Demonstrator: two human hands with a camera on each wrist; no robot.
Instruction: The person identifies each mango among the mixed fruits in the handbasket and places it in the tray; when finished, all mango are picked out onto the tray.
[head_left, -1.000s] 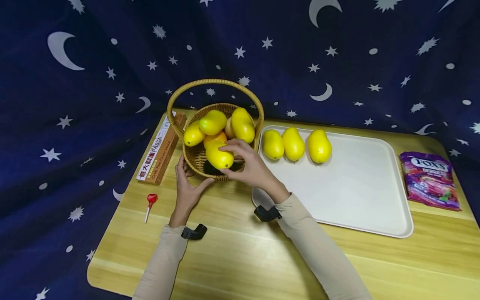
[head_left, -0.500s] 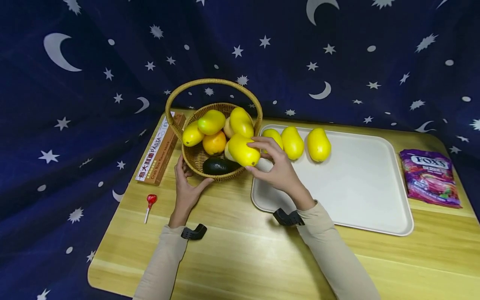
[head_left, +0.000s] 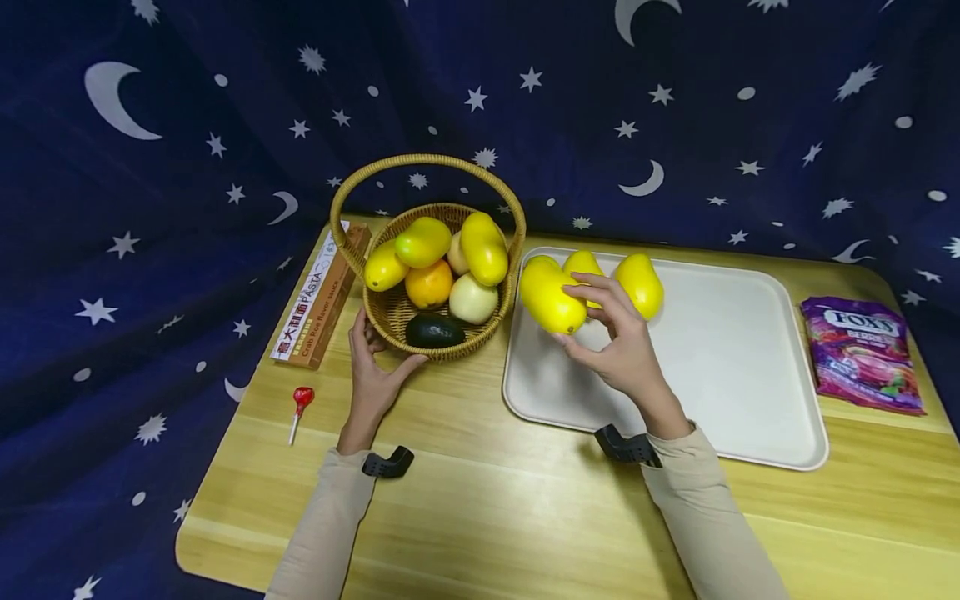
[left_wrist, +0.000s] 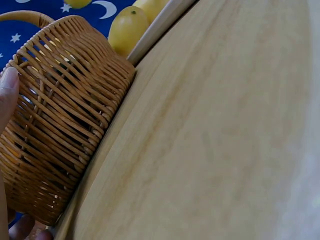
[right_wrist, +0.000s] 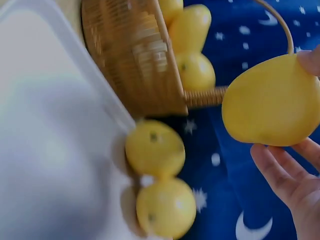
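Observation:
In the head view my right hand [head_left: 618, 337] pinches a yellow mango [head_left: 551, 304] between thumb and fingers, above the left end of the white tray [head_left: 720, 392]. The same mango [right_wrist: 272, 102] hangs clear of the tray in the right wrist view. Behind it three mangoes stand in a row, the rightmost mango [head_left: 640, 286] most visible. My left hand [head_left: 372, 387] holds the near left side of the wicker basket [left_wrist: 65, 110], thumb and fingers spread around its wall. Inside the basket are three mangoes, an orange [head_left: 430, 285], an avocado [head_left: 435, 331] and a pale round fruit [head_left: 473, 298].
A pasta box [head_left: 318, 300] lies left of the basket, with a red lollipop [head_left: 302, 400] nearer me. At the tray's right is a purple candy bag [head_left: 862, 354]. The tall basket handle [head_left: 427, 160] arches upward. A dark starry cloth [head_left: 570, 125] hangs behind the table.
My right hand has lifted the mango out of the basket and carried it right, over the tray. The avocado and pale fruit are now uncovered. My left hand has stayed put.

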